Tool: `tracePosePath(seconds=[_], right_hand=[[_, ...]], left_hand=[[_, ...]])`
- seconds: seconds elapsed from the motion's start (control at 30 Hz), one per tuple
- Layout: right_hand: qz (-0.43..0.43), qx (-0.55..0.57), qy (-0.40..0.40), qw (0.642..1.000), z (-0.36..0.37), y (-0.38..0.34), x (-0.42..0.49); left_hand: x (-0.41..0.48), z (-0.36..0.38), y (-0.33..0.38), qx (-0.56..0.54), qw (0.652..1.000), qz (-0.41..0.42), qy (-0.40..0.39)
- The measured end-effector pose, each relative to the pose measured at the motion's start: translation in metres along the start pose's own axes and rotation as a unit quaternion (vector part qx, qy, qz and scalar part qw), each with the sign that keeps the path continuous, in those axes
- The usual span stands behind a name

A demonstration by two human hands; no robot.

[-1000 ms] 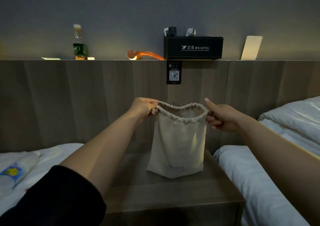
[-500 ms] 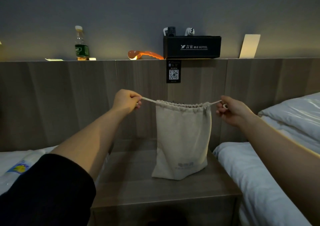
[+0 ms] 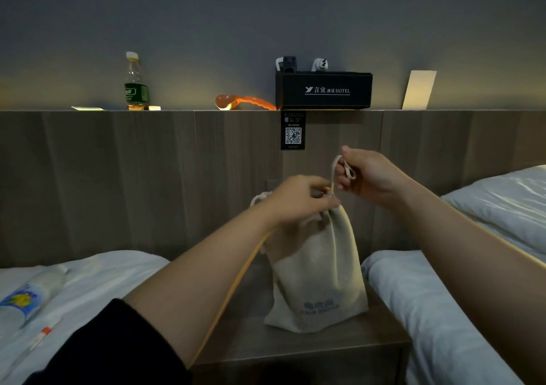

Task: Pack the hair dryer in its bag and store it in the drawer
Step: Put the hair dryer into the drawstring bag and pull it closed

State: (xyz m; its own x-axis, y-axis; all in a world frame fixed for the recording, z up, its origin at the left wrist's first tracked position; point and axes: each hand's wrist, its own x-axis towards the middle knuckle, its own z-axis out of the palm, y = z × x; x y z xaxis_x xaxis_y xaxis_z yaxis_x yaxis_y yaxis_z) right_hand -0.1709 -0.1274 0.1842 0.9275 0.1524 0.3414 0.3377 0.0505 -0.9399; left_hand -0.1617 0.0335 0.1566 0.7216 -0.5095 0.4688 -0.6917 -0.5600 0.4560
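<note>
A beige cloth drawstring bag (image 3: 319, 272) stands upright on the wooden nightstand (image 3: 295, 346) between two beds, its mouth cinched tight. My left hand (image 3: 298, 200) pinches the gathered neck of the bag. My right hand (image 3: 369, 175) is just above and to the right of it, closed on a loop of the drawstring (image 3: 344, 166) that runs down to the neck. The hair dryer is not visible; the bag bulges as if filled. No drawer front can be made out in the dark below the nightstand top.
White-sheeted beds flank the nightstand, left (image 3: 97, 284) and right (image 3: 437, 310), with a pillow (image 3: 508, 201) at right. A water bottle (image 3: 26, 299) lies on the left bed. The headboard ledge holds a drink bottle (image 3: 136, 84), an orange object (image 3: 245, 103), a black hotel box (image 3: 323, 90) and a card (image 3: 419, 89).
Both hands had pulled the drawstrings wide apart to shut the bag's mouth. They have since come together over the bag: the left now grips the neck, the right lifts one cord.
</note>
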Motion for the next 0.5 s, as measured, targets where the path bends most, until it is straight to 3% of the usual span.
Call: tracePosePath(seconds=[0.1, 0.2, 0.3, 0.5], right_hand=[[-0.001, -0.011, 0.000, 1.000, -0.004, -0.004, -0.005], [0.018, -0.011, 0.036, 0.999, -0.010, -0.007, -0.007], [0.053, 0.135, 0.128, 0.981, -0.019, -0.004, -0.005], [0.062, 0.337, 0.277, 0.898, -0.035, -0.019, -0.008]], left_hand=[[0.012, 0.017, 0.007, -0.041, 0.998, 0.001, 0.042], [0.020, 0.028, 0.009, 0.003, 0.998, 0.001, 0.068], [0.024, 0.031, 0.007, 0.025, 0.996, 0.011, 0.089], [0.012, 0.025, -0.009, 0.087, 0.996, 0.018, 0.031]])
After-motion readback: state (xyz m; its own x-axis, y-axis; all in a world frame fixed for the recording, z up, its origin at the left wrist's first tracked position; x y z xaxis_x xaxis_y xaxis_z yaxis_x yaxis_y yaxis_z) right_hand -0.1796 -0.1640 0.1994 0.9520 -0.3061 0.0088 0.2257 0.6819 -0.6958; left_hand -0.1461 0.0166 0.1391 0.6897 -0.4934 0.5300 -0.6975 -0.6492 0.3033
